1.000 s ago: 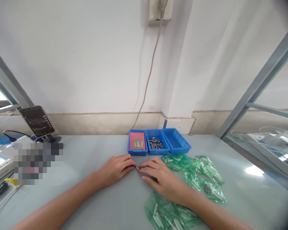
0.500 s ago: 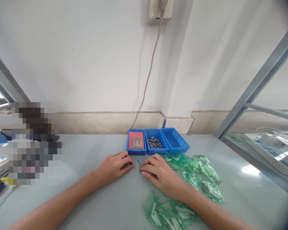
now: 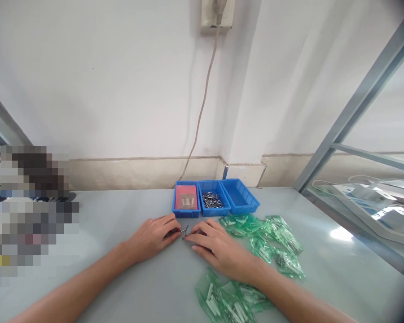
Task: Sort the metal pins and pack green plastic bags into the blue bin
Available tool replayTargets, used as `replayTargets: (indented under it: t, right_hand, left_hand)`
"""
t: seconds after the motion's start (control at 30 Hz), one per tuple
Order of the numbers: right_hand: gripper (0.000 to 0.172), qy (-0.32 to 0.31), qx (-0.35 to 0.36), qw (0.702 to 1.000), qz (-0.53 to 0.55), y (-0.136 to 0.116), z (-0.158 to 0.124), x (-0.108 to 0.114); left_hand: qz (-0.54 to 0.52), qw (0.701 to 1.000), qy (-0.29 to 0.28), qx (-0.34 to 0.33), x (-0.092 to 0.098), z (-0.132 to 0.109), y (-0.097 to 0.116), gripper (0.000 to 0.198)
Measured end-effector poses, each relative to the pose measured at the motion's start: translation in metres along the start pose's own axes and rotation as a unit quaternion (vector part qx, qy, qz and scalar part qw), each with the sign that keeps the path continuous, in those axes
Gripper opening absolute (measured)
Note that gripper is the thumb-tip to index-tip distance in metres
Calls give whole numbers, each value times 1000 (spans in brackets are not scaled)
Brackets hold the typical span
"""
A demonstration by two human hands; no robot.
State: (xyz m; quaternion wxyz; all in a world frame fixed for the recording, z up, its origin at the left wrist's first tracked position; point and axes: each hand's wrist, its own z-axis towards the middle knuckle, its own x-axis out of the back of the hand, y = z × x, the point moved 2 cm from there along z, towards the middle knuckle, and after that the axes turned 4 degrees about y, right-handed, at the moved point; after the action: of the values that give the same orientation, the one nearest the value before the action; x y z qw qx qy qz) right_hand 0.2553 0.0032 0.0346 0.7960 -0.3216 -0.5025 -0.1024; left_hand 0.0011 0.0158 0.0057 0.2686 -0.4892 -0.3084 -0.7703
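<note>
My left hand (image 3: 160, 235) rests on the grey table, thumb and fingers pinched round a small metal screw (image 3: 183, 230) whose end pokes out at the fingertips. Opposite it lies my right hand (image 3: 218, 249), thumb apart from the forefinger and nothing visible in its grasp. At its fingertips is another small screw-like metal piece (image 3: 184, 236); whether the finger presses on it I cannot tell. Behind the hands stands a blue bin (image 3: 202, 211) holding many loose metal screws.
A left-hand blue bin (image 3: 173, 208) holds a pink packet (image 3: 185, 192) and a small clear bag. A third blue bin (image 3: 249, 207) stands at the right. Green plastic bags (image 3: 261, 246) of parts lie around my right forearm. A blurred person (image 3: 37, 202) is at far left.
Both hands have come slightly closer together, the right one shifting left towards the left fingertips. The small metal pieces now lie together between them. The whole view has shifted a little.
</note>
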Motion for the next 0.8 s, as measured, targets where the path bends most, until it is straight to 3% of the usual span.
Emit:
replayTargets:
  t: [0.2, 0.57, 0.8]
  right_hand:
    - [27, 5, -8, 1000, 0, -1, -1, 0]
    - [25, 33, -11, 999, -32, 7, -1, -2]
    - [24, 53, -36, 996, -70, 12, 0, -3]
  left_hand:
    - [1, 1000, -5, -25, 1, 0, 0, 21]
    - [36, 999, 11, -3, -2, -1, -1, 23]
    - [27, 995, -91, 24, 19, -3, 5, 34]
